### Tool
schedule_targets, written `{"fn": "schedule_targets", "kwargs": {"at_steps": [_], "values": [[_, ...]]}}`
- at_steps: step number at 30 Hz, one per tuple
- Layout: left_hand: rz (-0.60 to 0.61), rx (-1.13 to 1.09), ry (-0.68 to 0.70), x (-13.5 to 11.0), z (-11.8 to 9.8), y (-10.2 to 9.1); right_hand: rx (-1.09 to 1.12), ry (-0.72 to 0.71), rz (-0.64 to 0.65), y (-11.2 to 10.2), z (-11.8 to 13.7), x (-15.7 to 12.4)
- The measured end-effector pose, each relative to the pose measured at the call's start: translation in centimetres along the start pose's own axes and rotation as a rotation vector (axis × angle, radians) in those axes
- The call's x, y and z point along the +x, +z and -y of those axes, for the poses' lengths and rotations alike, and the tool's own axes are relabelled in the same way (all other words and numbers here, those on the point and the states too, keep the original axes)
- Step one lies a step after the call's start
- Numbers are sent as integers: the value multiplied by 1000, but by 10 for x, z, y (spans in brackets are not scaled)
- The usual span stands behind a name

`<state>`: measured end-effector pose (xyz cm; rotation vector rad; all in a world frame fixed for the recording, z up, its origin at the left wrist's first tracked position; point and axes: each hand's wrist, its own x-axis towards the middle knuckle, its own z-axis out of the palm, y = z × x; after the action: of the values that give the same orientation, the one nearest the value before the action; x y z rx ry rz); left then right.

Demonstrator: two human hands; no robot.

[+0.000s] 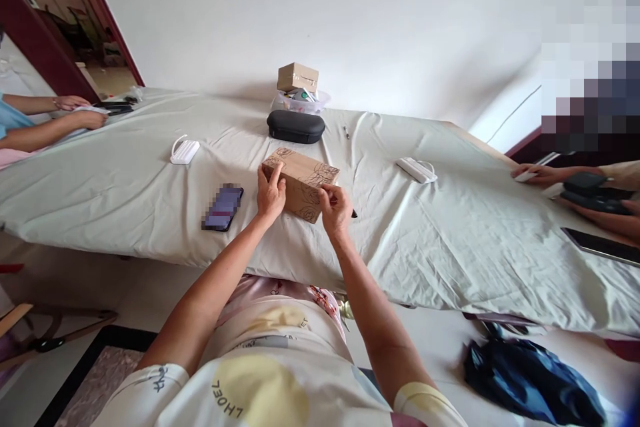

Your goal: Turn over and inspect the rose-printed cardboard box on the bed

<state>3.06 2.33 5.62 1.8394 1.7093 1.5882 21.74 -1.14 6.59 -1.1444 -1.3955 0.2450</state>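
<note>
A brown cardboard box (299,177) with dark curly line drawings on its faces rests on the cloth-covered table in front of me. My left hand (271,193) grips the box's left end, thumb on the front side and fingers over the top and end. At the box's right end, my right hand (336,208) is closed in a pinch, its fingertips against the drawn pattern. A thin dark pen (355,213) pokes out behind that hand; its tip is hidden by the fingers.
Beyond the box sit a black case (296,127) and a plastic tub (299,104) with a small carton (298,77) on top. A phone (223,207) and white corded blocks (185,151) lie around. Other people's hands are at the left (90,119) and right (543,174).
</note>
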Motion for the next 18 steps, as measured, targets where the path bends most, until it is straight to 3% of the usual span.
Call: {"fn": "schedule_targets", "kwargs": {"at_steps": [3, 7, 12, 15, 18], "values": [[52, -14, 7, -10, -8, 9, -16, 11, 60, 7, 8, -6], [98, -104, 131, -25, -17, 17, -31, -20, 195, 19, 23, -10], [110, -91, 241, -29, -8, 12, -122, -37, 314, 20, 31, 2], [125, -57, 271, -26, -3, 10, -218, -6, 280, 7, 20, 13], [115, -73, 278, -26, -3, 13, -247, 16, 158, -5, -2, 19]]}}
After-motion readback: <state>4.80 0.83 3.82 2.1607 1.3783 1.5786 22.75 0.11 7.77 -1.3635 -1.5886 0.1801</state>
